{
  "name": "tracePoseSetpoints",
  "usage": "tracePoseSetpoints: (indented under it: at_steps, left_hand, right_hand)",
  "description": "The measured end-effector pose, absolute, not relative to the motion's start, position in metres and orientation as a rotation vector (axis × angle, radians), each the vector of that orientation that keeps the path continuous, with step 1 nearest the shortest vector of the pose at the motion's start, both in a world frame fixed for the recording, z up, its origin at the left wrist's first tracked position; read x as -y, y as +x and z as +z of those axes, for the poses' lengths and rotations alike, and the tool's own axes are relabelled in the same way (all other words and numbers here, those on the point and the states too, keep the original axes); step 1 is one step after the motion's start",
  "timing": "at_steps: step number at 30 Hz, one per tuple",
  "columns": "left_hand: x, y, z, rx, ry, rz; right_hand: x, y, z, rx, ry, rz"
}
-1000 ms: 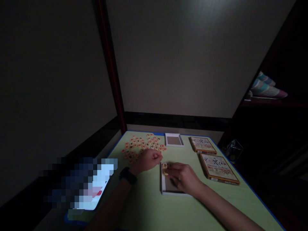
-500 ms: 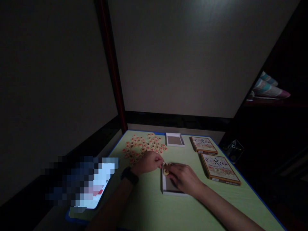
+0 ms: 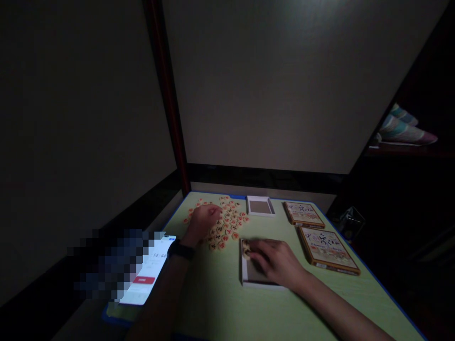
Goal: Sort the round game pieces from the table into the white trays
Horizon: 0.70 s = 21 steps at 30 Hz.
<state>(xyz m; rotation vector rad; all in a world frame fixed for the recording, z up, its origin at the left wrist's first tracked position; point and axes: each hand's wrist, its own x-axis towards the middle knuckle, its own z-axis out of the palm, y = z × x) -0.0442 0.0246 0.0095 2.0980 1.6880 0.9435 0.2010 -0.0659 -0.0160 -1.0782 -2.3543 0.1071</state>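
1. Left hand point(image 3: 204, 220): over left part of the pile point(image 3: 229, 222), fingers curled in. Can't tell if a piece is pinched in it.
2. Right hand point(image 3: 279, 263): over the near tray point(image 3: 243, 274), fingers bent down toward its left side, thumb beside the pieces there. Blurred; can't tell whether it grips one or just touches.
3. Pile: round, pale pieces, red or dark characters on top, spread over the table's far left area. Many touch; a few sit slightly apart at the edges.
4. Near tray: white walls, brown floor, in front of the person. At least two pieces point(image 3: 246, 253) in its far left corner, partly hidden by right fingers.
5. Far tray point(image 3: 260, 207): same type, near the table's back edge, right of the pile.
6. Two boxes on the right, lids printed with dark script: back box point(image 3: 304, 214), front box point(image 3: 329, 248) nearer the person, just beside each other.
7. Dark wristband point(image 3: 183, 249) on left wrist.
8. Phone point(image 3: 145, 279) at table's left edge, screen lit, red bar low on it, part pixelated.
9. Table point(image 3: 220, 303): green top, blue edge.
10. Striped cloth point(image 3: 407, 130) on a dark shelf, far right.
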Motion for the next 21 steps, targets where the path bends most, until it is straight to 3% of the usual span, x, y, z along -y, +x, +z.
tracePoseSetpoints:
  at_steps: [9, 15, 21]
  left_hand:
    - [-0.02, -0.056, 0.005, -1.847, 2.376, 0.469]
    - [-0.02, -0.052, -0.002, -1.684, 2.508, 0.463]
    - [-0.025, -0.054, -0.002, -1.818, 2.431, 0.602]
  right_hand:
    - [0.063, 0.203, -0.012, 1.961, -1.189, 0.138]
    - [0.056, 0.209, -0.006, 1.763, -1.31, 0.261]
    - [0.053, 0.21, -0.009, 1.754, -1.303, 0.295]
